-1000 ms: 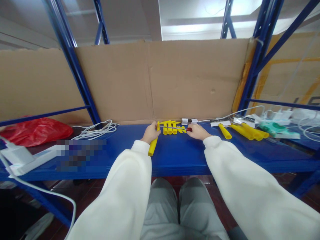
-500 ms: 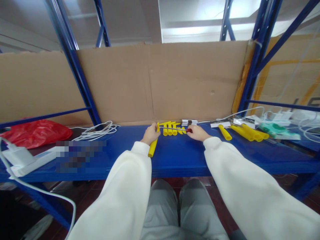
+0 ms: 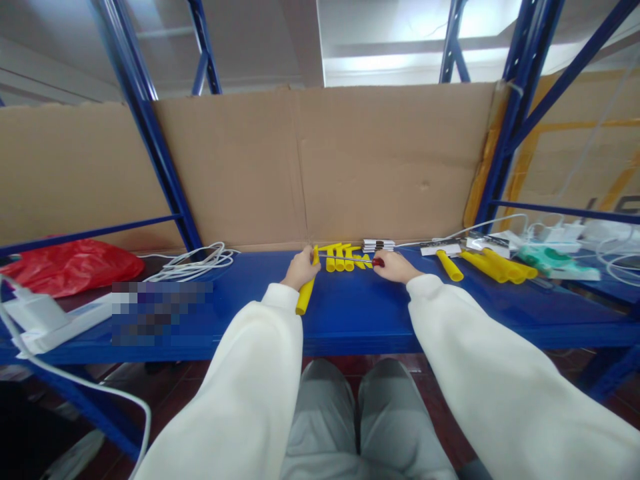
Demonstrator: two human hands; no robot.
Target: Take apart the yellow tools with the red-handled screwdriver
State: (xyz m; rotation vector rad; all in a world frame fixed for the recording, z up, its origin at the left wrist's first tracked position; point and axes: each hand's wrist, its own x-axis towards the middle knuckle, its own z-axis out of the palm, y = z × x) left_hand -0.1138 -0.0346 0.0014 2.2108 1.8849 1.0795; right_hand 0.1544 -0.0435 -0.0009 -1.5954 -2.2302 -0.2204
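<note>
**Left hand (image 3: 301, 268) holds a yellow tool (image 3: 306, 297), right hand (image 3: 395, 265) holds a screwdriver (image 3: 379, 263)**

A big brown cardboard sheet (image 3: 300, 167) stands up like a wall at the back. In front of it is a long blue shelf (image 3: 360, 313). The person's 2 arms, in white sleeves (image 3: 260, 347), reach out over the shelf.

A shiny red bag (image 3: 80, 263) lies far to the left, and a white power strip (image 3: 85, 313) is near it. A messy loop of white cable (image 3: 200, 263) lies to the right of the bag. On the right side of the shelf are more yellow handles (image 3: 450, 265), with a green thing (image 3: 547, 257) just past them.

The 2 hands are near the middle of the shelf, apart from each other. The left fingers pinch the yellow tool near its top, and its round end slants down toward the person. The right fingers close around the red grip of the screwdriver. Its thin metal rod lies sideways between the hands. The tip meets the top part of the yellow tool, but I cannot tell if it goes in.

Just behind the rod sits a row of small yellow pieces (image 3: 340, 261). The smallest thing is a black and white stack (image 3: 379, 245) by the cardboard.
</note>
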